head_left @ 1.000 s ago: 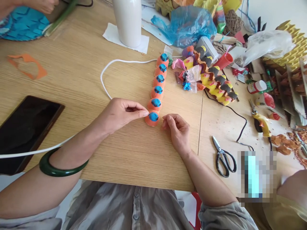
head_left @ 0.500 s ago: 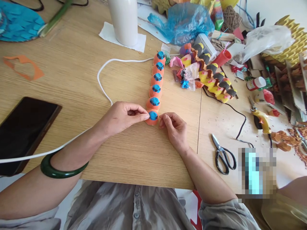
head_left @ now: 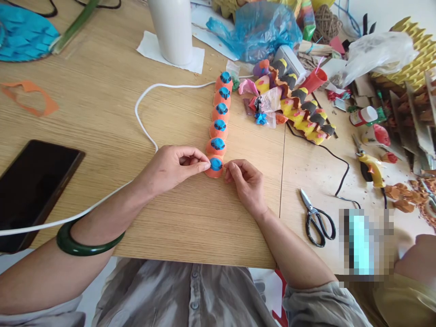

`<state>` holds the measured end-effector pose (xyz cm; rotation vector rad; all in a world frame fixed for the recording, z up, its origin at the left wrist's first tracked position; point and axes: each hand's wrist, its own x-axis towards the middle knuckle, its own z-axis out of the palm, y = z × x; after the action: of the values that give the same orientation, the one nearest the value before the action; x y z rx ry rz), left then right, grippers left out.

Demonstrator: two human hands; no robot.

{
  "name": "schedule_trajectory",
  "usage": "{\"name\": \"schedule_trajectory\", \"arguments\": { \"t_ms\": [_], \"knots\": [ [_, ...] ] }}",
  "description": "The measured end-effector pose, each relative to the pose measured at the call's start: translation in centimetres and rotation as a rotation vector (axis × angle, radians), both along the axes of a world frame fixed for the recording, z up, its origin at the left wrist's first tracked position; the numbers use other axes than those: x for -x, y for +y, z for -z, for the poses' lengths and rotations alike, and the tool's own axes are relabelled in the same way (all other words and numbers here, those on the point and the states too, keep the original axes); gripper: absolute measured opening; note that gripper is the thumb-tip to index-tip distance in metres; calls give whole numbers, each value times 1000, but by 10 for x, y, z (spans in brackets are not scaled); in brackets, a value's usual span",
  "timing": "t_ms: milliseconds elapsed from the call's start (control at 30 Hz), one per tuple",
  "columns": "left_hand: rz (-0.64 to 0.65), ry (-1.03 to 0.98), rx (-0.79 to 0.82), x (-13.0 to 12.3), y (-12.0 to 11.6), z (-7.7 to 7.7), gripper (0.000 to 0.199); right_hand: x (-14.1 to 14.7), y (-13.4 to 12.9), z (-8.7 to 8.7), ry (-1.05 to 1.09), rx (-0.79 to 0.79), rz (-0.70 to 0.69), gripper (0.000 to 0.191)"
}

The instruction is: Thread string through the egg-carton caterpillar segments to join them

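Observation:
A row of orange egg-carton cups stands on the wooden table, each cup topped with a blue clay patch bearing small dark pieces. My left hand pinches thumb and forefinger together at the left edge of the nearest cup's blue patch. What lies between those fingertips, if anything, is too small to name. On the right side of the same cup, my right hand is also closed in a pinch, its fingertips close to the cup's edge. I cannot make out what it holds.
A black phone and a white cable lie at left. Black-handled scissors and a yellow glue gun are at right. Painted egg-carton pieces, a blue plastic bag and a white cylinder stand farther back. Another person sits at lower right.
The view has shifted slightly, so the table's things sit a little farther left. Both hands keep nearly the same pinched pose at the nearest cup.

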<state>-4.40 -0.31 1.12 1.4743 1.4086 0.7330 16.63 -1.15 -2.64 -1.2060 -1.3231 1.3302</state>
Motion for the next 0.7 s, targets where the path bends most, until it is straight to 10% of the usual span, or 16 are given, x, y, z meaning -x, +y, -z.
{"name": "schedule_trajectory", "arguments": {
  "t_ms": [700],
  "knots": [
    [-53,-27,2,-4,-1,4,26,0,-1,1,9,19,-11,36]
  ]
}}
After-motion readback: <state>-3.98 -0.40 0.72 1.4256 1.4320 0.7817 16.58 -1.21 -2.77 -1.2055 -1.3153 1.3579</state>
